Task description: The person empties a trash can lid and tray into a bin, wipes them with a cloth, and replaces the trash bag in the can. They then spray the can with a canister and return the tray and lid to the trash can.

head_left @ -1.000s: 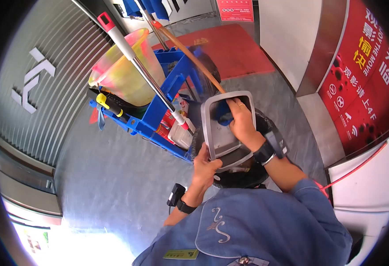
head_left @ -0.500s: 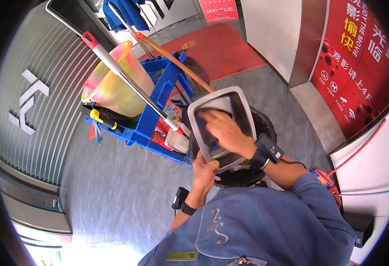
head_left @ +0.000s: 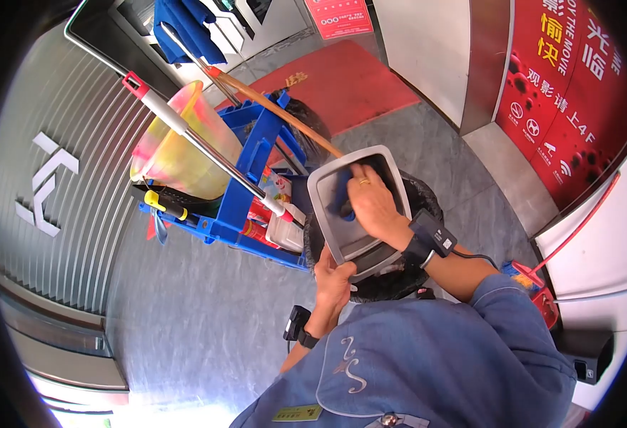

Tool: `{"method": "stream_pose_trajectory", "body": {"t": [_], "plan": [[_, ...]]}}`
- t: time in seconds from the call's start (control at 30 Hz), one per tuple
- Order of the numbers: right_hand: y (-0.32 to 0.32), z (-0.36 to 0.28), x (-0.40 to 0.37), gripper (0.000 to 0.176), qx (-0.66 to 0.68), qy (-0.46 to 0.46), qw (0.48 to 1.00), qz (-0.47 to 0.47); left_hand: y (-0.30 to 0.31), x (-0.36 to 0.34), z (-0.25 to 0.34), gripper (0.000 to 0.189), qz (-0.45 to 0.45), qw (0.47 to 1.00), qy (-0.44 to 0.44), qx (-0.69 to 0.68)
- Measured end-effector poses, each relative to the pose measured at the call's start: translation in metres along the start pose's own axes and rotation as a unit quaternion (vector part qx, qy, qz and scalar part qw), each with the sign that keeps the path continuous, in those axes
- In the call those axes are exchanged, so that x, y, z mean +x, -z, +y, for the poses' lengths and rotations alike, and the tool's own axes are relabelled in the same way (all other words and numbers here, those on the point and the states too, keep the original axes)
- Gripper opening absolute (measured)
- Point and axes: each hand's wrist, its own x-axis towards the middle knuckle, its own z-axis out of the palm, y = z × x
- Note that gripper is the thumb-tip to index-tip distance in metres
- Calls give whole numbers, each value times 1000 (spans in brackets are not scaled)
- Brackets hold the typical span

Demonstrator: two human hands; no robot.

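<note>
Grey rectangular container (head_left: 358, 250): my left grip (head_left: 333, 282) clamps its rim. My right grip (head_left: 376, 203) holds dark blue cloth (head_left: 342, 194) inside.

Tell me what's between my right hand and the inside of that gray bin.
What looks like a blue cloth, partly hidden by your right hand, inside the gray bin; the head view shows it.

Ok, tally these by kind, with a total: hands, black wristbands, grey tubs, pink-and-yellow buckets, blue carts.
Hands, left hand and right hand: 2
Black wristbands: 2
Grey tub: 1
Pink-and-yellow bucket: 1
Blue cart: 1
Total: 7
</note>
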Motion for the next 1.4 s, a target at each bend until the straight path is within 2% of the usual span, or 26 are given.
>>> {"method": "stream_pose_trajectory", "body": {"t": [0.03, 0.13, 0.17, 0.2, 0.27, 0.3, 0.4, 0.43, 0.47, 0.53, 0.57, 0.63, 0.67, 0.73, 0.8, 0.87, 0.9, 0.93, 0.97, 1.03, 1.1, 1.2, 1.3, 1.4], "plan": [[-1, 2, 0, 16, 9, -27, 1000, 8, -2, 1, 0, 57, 0, 1000, -8, -4], [8, -5, -4, 19, 62, 102, 993, 8, -2, 1, -4, 60, -10, 1000, -4, -8], [16, -12, -4, 19, 81, 173, 981, -8, -2, 1, -3, 61, -9, 1000, 4, -6], [9, -15, -9, 21, 80, 194, 978, 17, -1, 2, -2, 62, -7, 1000, 13, -3], [18, -15, -5, 10, 59, 99, 993, -5, 0, 1, -2, 63, -4, 1000, 2, 0], [11, -12, -7, 10, 53, 33, 998, 27, -1, 1, -3, 64, -4, 1000, -17, 0], [0, 0, -13, 16, 165, 75, 983, 20, -5, 5, -3, 65, 13, 999, -42, -7], [-2, 2, -17, 22, 231, 141, 963, -3, -4, 5, -3, 66, 24, 999, -44, -10], [-4, -4, -24, 23, 327, 115, 938, -33, -4, 6, -3, 60, 28, 997, -72, -13], [-6, -6, -33, 22, 349, 77, 923, -144, -1, 14, 1, 49, 39, 990, -131, -19], [-5, -6, -33, 22, 300, 66, 930, -204, -5, 14, 11, 49, 39, 987, -159, -3], [0, -7, -30, 22, 194, 45, 927, -319, 2, 15, 0, 61, 38, 993, -115, -5], [13, -8, -19, 26, 99, 54, 920, -375, 4, 15, -4, 67, 37, 995, -90, -4], [39, 3, -5, 28, 68, 116, 884, -447, 6, 16, -1, 67, 47, 995, -84, 1], [75, 7, 3, 23, 136, 206, 807, -537, 15, 23, 1, 66, 51, 993, -111, 0], [80, 36, -3, 29, 424, 222, 679, -556, 17, 25, 26, 62, 85, 989, -122, 14], [92, 48, -4, 36, 508, 169, 658, -530, 23, 28, 30, 61, 108, 985, -132, 17], [102, 60, -7, 36, 551, 84, 683, -472, 30, 32, 35, 60, 133, 981, -142, 20], [99, 75, -19, 35, 530, -16, 759, -378, 37, 38, 41, 58, 129, 981, -141, 15], [86, 97, -44, 40, 568, -254, 758, -196, 54, 59, 54, 54, 134, 982, -133, -3], [91, 106, -60, 39, 574, -313, 736, -179, 50, 74, 74, 46, 140, 978, -153, 10], [87, 117, -84, 37, 567, -369, 721, -151, 54, 112, 95, 37, 199, 946, -223, 127], [84, 121, -101, 37, 570, -420, 699, -99, 85, 179, 97, 32, 283, 849, -319, 313], [85, 130, -117, 36, 535, -464, 703, -65, 44, 180, 150, 28, 283, 928, -145, 192]]}}
